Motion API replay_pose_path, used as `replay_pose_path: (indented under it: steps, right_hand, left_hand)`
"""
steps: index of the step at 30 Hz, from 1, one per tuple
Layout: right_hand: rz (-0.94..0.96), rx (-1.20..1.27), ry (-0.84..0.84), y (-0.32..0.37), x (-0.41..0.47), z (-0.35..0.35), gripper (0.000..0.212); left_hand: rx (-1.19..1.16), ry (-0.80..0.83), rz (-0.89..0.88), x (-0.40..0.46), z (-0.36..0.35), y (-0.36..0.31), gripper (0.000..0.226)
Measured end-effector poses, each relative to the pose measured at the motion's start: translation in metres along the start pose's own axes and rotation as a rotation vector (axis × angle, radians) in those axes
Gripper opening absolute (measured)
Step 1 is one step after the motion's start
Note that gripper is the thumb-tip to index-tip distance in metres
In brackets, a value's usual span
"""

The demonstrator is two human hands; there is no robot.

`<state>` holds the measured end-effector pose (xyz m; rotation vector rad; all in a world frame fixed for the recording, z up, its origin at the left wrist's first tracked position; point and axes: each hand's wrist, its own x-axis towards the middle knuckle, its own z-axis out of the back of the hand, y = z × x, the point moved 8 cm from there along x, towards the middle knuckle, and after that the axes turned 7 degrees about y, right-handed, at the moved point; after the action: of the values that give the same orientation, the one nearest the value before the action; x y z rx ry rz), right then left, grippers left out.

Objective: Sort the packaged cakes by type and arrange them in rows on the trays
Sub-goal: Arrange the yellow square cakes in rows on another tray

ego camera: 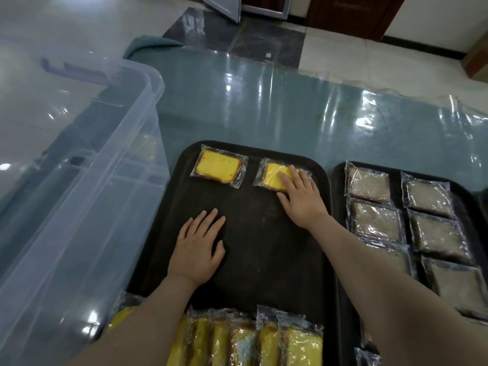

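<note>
A dark tray [253, 260] lies in front of me. At its far edge lie two wrapped yellow cakes: one [217, 165] at the far left, one [273, 174] to its right. My right hand [301, 196] rests flat on that second cake, fingers spread over its right half. My left hand [198, 247] lies flat on the bare tray, holding nothing. Several wrapped yellow cakes [253, 339] are stacked on edge at the near edge. A second dark tray [336, 196] on the right holds several wrapped brown cakes [375, 217] in two rows.
A large clear plastic bin [79, 180] stands to the left of the trays. The table [264, 101] is covered with a teal cloth under shiny clear film. Beyond it is a tiled floor and a dark wooden door.
</note>
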<state>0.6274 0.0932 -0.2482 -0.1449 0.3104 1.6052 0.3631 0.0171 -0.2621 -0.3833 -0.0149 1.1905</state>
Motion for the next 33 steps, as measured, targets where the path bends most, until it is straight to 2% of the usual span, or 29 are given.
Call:
replay_pose_path:
  steps: [13,23,28,33]
  right_hand:
    - [0.018,-0.084,-0.011,-0.002,0.003,0.009,0.062]
    - [-0.006,0.009,0.002,0.009,-0.056,0.013,0.063]
    - [-0.021,0.074,0.027,0.02,-0.102,0.007,0.062]
    - [-0.041,0.184,0.06,0.033,-0.143,-0.004,0.061]
  left_hand:
    - [-0.008,0.003,-0.002,-0.001,-0.001,0.001,0.061]
    - [0.035,0.039,0.019,0.0,0.001,-0.001,0.06]
    - [0.001,0.103,0.035,-0.001,0.006,-0.004,0.055]
    - [-0.118,0.247,0.071,0.005,0.023,-0.014,0.053]
